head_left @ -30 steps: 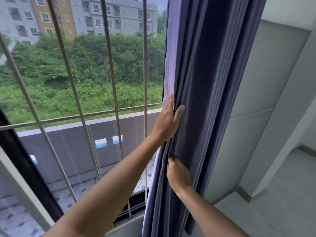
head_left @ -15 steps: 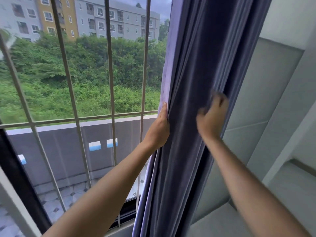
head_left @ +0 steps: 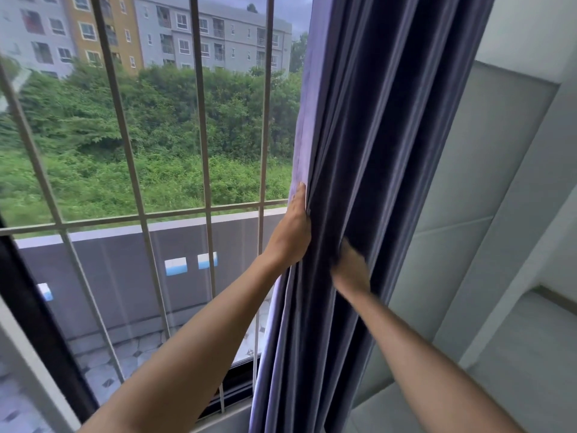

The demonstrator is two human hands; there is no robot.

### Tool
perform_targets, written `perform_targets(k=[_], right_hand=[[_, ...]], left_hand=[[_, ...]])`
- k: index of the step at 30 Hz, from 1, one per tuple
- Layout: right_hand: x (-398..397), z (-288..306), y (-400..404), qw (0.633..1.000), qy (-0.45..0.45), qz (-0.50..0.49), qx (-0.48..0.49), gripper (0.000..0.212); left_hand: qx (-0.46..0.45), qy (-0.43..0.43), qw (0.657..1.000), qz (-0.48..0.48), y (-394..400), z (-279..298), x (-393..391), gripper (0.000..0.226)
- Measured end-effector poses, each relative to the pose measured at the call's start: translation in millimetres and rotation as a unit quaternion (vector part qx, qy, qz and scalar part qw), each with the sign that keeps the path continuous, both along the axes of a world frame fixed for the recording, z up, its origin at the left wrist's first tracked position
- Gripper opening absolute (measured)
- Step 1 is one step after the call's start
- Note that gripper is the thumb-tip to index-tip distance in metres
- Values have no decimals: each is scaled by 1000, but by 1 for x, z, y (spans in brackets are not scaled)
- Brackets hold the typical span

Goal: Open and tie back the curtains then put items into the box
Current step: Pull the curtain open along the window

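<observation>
Gripping the curtain (head_left: 374,151) at its window-side edge, the left hand (head_left: 292,232) has fingers hidden behind the cloth. The right hand (head_left: 351,267), blurred, digs into the folds; its grasp cannot be told. The curtain hangs bunched beside the wall (head_left: 487,182).

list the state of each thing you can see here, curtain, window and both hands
curtain: drawn aside, bunched in folds at the window's right side, not tied back
left hand: grips the curtain's window-side edge
right hand: blurred, fingers sunk into the curtain folds
window: uncovered, barred by a metal grille
</observation>
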State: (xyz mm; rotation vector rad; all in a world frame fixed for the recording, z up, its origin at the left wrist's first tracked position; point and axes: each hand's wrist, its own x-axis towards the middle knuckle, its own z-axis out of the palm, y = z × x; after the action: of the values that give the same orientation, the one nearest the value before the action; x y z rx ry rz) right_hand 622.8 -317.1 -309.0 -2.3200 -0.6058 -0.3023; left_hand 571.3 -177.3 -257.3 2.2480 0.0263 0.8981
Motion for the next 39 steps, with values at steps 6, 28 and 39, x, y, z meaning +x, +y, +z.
perform_targets(k=[6, 28, 39], right_hand=[[-43, -76, 7, 994, 80, -22, -65, 48], [-67, -70, 30, 999, -39, -23, -26, 24], [-85, -71, 42, 999, -25, -42, -19, 32]], left_hand=[[-11, -4, 1000, -4, 4, -3, 4, 64], [-57, -12, 997, -57, 0, -3, -4, 62], [-101, -8, 993, -62, -3, -2, -2, 71]])
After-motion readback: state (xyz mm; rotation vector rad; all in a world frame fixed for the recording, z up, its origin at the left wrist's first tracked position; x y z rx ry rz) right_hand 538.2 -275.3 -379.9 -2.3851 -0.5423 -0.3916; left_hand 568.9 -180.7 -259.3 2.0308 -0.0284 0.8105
